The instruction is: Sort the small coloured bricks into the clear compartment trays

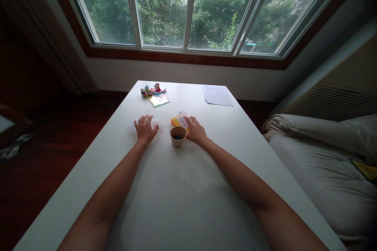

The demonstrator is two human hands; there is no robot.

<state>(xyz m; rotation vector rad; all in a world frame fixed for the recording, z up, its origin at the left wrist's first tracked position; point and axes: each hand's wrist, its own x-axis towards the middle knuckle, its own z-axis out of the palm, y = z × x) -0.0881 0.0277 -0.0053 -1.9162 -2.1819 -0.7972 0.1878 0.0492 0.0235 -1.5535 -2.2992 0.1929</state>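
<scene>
Left hand (145,128) spread over tray (158,122), grip unclear | right hand (196,130) gripping pack (178,121), just behind cup (177,142) | risk: cup, upright between hands, could tip, spilling contents, if pack knocks it.

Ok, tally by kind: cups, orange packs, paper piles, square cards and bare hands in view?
Cup: 1
Orange pack: 1
Paper pile: 1
Square card: 1
Hands: 2, left hand and right hand
Total: 6
</scene>
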